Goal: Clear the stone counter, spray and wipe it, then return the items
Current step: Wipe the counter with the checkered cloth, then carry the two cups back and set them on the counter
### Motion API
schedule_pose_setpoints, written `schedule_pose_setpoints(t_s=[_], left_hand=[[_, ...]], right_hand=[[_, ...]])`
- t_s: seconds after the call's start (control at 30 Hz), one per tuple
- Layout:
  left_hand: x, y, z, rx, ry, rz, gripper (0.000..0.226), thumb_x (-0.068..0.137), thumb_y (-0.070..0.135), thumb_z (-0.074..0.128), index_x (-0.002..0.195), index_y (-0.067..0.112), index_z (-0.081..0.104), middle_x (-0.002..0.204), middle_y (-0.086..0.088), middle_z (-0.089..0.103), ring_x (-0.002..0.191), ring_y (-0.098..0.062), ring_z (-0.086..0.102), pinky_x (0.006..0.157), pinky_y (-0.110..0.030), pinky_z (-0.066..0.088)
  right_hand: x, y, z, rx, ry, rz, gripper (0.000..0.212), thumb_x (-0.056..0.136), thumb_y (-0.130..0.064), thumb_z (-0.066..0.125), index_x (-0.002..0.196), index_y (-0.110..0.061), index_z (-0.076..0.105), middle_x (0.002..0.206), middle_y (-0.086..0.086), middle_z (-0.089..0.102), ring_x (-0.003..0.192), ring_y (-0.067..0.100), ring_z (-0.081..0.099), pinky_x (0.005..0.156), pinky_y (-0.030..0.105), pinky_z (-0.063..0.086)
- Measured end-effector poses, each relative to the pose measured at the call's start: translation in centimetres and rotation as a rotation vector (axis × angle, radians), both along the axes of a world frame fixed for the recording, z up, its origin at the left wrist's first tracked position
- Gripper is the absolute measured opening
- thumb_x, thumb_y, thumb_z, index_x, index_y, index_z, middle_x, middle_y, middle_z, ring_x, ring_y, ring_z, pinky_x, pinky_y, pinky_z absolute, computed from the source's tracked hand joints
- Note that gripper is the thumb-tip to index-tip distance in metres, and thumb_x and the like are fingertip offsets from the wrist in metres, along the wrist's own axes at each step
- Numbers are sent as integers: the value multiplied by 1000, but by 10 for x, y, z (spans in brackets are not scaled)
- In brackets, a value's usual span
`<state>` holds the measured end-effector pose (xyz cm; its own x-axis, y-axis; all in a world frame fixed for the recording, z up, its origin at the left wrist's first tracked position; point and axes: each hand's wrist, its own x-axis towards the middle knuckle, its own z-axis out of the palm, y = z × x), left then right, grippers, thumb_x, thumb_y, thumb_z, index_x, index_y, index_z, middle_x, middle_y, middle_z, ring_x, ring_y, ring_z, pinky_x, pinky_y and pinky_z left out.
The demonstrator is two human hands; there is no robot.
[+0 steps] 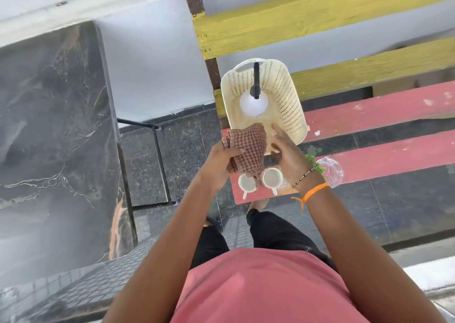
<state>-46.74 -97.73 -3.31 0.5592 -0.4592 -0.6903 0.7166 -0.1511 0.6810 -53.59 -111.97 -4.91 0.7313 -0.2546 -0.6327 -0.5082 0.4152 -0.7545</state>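
Observation:
A dark veined stone counter [49, 116] fills the left of the head view, its top bare. On the red bench slat [384, 165] stands a cream plastic basket [293, 106] holding a white spray bottle [253, 103] with a black nozzle. My left hand [221, 165] grips a red checked cloth [248, 148] just in front of the basket. My right hand [288, 152] hovers beside the cloth with fingers spread, close to the basket's near rim. Two white cups [247, 183] [272, 177] sit below my hands on the slat.
A clear glass dish [331, 171] with green sprigs [314, 161] lies right of the cups. The bench has yellow and red slats [320, 10] with gaps. A black metal frame [157, 165] supports the counter. Dark tiled floor lies underneath.

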Motion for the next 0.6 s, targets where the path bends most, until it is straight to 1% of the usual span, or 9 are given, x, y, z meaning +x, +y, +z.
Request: schedule_pose_setpoints(t_s=[0.03,0.07,0.1,0.17,0.23,0.33,0.47,0.53,0.6], left_hand=[[3,-1,0,-35,56,20,22,87,-5,45,104,5,56,92,-7,66,79,-18,65,70,-31,56],[5,-3,0,-65,113,42,21,87,-4,44,101,4,57,87,-6,66,71,-16,66,62,-27,56],[7,-4,-1,-84,165,70,19,87,-2,43,97,4,58,82,-5,65,65,-15,65,57,-24,54],[11,-9,-5,-74,250,121,17,88,3,43,93,5,60,79,-5,66,64,-15,64,57,-24,54],[18,-15,-11,-28,298,104,19,93,11,41,101,5,57,86,-6,63,74,-17,62,69,-30,52],[34,-26,-20,18,307,-15,28,97,25,38,114,5,48,94,-7,60,84,-20,59,76,-35,52],[58,-44,-39,52,338,-16,37,98,33,35,118,4,45,101,-11,57,91,-24,57,84,-42,49],[69,-53,-50,94,368,41,38,97,32,38,120,3,46,104,-12,58,95,-25,58,82,-41,51],[73,-61,-61,138,390,70,36,95,28,43,121,4,47,106,-12,58,99,-26,58,79,-39,52]], right_hand=[[3,-9,-1,-49,26,32,41,100,-24,36,139,-15,36,141,-1,42,130,11,39,110,25,28],[6,-18,-2,-46,42,57,35,99,-20,38,132,-11,43,132,-1,49,121,4,48,101,18,35],[10,-24,-2,21,54,76,24,99,-19,40,118,-10,51,116,-2,57,105,1,57,89,17,45],[17,-34,-3,199,81,84,17,97,-19,41,97,-12,57,95,-1,60,86,9,59,73,28,49],[23,-48,-14,189,104,60,15,95,-9,44,102,-7,56,91,3,60,83,15,57,74,31,49],[34,-66,-27,-45,160,141,33,89,5,48,120,-4,48,91,2,58,84,15,57,77,31,49],[52,-84,-52,-172,236,261,40,84,8,52,120,-6,49,92,0,59,100,24,56,96,45,47],[63,-91,-67,-219,256,252,40,81,8,53,118,-8,51,89,-1,59,101,26,56,98,49,46],[71,-94,-83,-264,282,230,41,81,8,54,119,-8,53,86,-2,59,97,25,57,94,47,50]])
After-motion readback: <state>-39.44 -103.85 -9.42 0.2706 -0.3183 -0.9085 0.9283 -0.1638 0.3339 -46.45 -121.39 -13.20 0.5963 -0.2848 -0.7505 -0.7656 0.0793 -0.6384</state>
